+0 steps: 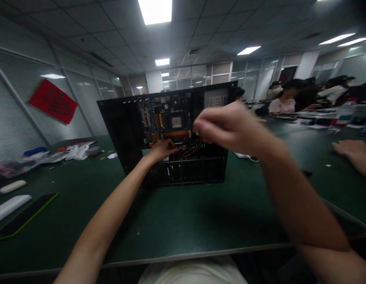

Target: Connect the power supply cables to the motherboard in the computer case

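Observation:
A black computer case [197,171] stands on the table with its open side facing me. Inside it are a motherboard [168,112], a silvery labelled box [210,98] at the upper right, and a bundle of coloured cables [190,150]. My left hand [162,150] reaches into the lower middle of the case, its fingers slightly bent and apart beside the cables. In front of the case's right part is my right hand [222,122], blurred by motion. Its fingers are curled together near the motherboard's right edge; whatever they may pinch cannot be made out.
The green table [177,221] carries a black mat with a green edge [26,217], a white bar [10,207] and a heap of bags and parts [73,152] at left. Another person's hand [351,148] rests at right. A bottle [346,112] and seated people are beyond.

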Demonstrator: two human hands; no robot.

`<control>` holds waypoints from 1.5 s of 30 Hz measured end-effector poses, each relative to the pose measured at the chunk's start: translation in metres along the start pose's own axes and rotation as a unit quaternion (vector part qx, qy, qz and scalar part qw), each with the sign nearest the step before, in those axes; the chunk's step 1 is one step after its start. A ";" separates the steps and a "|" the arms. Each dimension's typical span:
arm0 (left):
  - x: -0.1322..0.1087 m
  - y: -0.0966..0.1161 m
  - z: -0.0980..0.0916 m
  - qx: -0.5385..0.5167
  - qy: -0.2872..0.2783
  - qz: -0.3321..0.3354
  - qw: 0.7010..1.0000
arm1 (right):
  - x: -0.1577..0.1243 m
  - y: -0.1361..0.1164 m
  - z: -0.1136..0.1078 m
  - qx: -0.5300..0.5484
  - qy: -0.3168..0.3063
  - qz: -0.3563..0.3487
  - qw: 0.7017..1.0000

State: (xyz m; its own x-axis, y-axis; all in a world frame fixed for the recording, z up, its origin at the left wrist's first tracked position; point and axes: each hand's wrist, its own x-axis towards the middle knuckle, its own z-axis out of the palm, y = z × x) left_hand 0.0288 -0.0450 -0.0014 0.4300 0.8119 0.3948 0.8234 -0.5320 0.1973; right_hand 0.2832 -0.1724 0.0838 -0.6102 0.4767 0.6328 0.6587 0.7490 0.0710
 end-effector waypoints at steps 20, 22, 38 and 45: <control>0.003 -0.003 0.003 0.065 -0.014 -0.069 0.995 | 0.062 0.059 0.154 -0.178 -0.212 -0.004 0.961; 0.002 -0.005 0.004 0.075 -0.026 -0.056 0.995 | 0.062 0.060 0.155 -0.190 -0.209 -0.011 0.959; -0.005 0.000 0.000 0.049 -0.065 -0.015 0.997 | 0.055 0.054 0.161 -0.230 -0.206 0.034 0.951; -0.001 -0.003 0.004 0.057 -0.067 -0.017 0.996 | 0.056 0.052 0.158 -0.238 -0.220 0.019 0.946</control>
State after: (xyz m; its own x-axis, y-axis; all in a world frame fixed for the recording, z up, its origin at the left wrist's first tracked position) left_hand 0.0271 -0.0430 -0.0061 0.4405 0.8579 0.2644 0.8716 -0.4793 0.1032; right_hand 0.2138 -0.0344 0.0008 -0.6376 0.7227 0.2668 0.7432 0.4861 0.4597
